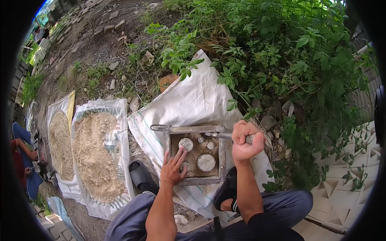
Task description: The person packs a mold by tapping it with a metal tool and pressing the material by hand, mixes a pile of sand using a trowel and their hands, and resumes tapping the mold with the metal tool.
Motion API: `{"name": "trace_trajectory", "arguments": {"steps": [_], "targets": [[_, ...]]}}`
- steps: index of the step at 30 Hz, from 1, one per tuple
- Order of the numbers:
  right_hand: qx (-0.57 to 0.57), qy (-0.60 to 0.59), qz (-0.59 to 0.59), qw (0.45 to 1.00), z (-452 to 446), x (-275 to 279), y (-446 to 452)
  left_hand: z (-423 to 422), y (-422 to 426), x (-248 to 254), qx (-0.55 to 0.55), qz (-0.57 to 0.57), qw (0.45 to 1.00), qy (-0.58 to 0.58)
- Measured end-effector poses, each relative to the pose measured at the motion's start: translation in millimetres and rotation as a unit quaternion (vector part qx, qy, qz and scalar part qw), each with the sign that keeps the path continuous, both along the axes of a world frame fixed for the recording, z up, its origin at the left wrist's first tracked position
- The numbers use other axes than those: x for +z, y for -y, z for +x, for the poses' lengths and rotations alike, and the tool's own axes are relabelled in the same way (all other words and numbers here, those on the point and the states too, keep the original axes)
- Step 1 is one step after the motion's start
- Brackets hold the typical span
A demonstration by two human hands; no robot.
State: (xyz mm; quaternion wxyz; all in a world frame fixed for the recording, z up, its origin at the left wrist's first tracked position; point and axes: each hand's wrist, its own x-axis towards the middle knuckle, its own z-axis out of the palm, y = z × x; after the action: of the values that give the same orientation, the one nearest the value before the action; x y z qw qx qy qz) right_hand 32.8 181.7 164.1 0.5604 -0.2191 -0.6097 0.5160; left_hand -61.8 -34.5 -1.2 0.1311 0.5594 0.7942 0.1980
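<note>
A wooden frame [194, 129] packed with brown sand [194, 156] lies between my feet, a wire loop at its far left corner. Several round grey pieces are set in the sand, among them a large disc [206, 162] and a smaller disc [185, 144]. My left hand [173, 168] rests open over the frame's left side, fingers spread, fingertips at the discs there. In my right hand [247, 140], closed in a fist, is a narrow metal hand tool [224, 135]; its tip reaches over the frame's far right corner. I cannot make out its exact kind.
A white woven sack [189, 100] lies under the frame. On the left, two more sacks bear heaps of pale sand [98, 156]. Leafy plants [277, 52] crowd the far right, and patterned pale blocks [337, 188] stand at right. Another person [26, 160] sits far left.
</note>
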Motion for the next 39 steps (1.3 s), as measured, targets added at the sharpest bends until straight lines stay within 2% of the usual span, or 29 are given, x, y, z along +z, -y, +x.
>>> {"name": "trace_trajectory", "arguments": {"steps": [1, 3, 5, 7, 10, 11, 13, 16, 18, 21, 22, 23, 25, 26, 28, 31, 32, 33, 37, 39], "targets": [[-0.005, -0.047, 0.024, 0.999, 8, 1, 7, -3, -1, 1, -0.001, 0.001, 1.0, -0.008], [-0.006, -0.073, 0.039, 0.997, 7, -32, 8, 0, -1, 7, 0.0, -0.017, 1.0, 0.015], [0.036, 0.089, 0.074, 0.993, -6, -38, -6, 1, -3, 7, -0.001, -0.003, 1.0, 0.015], [0.047, 0.132, 0.044, 0.989, -2, -21, -9, 1, -1, 7, 0.002, 0.002, 1.0, -0.001], [-0.02, -0.024, 0.032, 0.999, 2, 12, 8, -2, -4, 8, -0.003, -0.023, 1.0, 0.009], [-0.023, -0.027, 0.027, 0.999, -1, -4, 8, -1, -2, 9, -0.002, -0.041, 0.999, 0.018], [0.034, 0.043, 0.023, 0.998, -6, -43, 2, -1, 1, 6, -0.005, -0.023, 1.0, 0.007], [0.072, 0.062, 0.032, 0.995, -10, -25, -12, 1, 0, 5, -0.003, -0.007, 1.0, -0.003], [0.083, 0.02, 0.042, 0.996, -5, -4, -4, -2, -3, 4, -0.004, -0.014, 1.0, 0.006], [0.073, -0.031, 0.062, 0.995, -1, -31, 4, 0, 1, 7, 0.001, -0.025, 1.0, 0.018], [0.093, 0.023, 0.067, 0.993, -6, -50, -1, 0, -1, 9, 0.0, -0.017, 1.0, 0.018], [0.089, 0.096, 0.094, 0.987, -10, -42, -7, 0, -4, 10, 0.003, -0.016, 1.0, 0.022], [0.084, 0.106, 0.054, 0.989, -18, -23, -10, 0, -1, 6, 0.0, -0.006, 1.0, 0.01], [0.084, 0.107, 0.056, 0.989, -14, -13, -7, 0, 0, 1, 0.001, 0.011, 1.0, 0.008], [0.039, -0.025, 0.074, 0.996, -5, -1, 9, 0, -1, 1, 0.005, 0.002, 1.0, 0.012], [0.05, -0.003, 0.13, 0.99, -14, -52, 11, 0, 2, 6, 0.004, -0.014, 1.0, 0.014], [0.08, 0.047, 0.132, 0.987, -18, -43, 7, 0, 0, 7, 0.005, -0.018, 1.0, 0.01], [0.081, 0.048, 0.133, 0.987, -16, -33, 8, 3, 1, 6, 0.006, -0.017, 1.0, 0.011], [0.042, -0.042, 0.096, 0.994, 1, 7, 19, -2, 3, 3, -0.002, -0.014, 1.0, -0.011], [0.048, -0.008, 0.119, 0.992, -7, -39, 7, 0, -1, 6, -0.001, -0.009, 1.0, -0.006]]}}
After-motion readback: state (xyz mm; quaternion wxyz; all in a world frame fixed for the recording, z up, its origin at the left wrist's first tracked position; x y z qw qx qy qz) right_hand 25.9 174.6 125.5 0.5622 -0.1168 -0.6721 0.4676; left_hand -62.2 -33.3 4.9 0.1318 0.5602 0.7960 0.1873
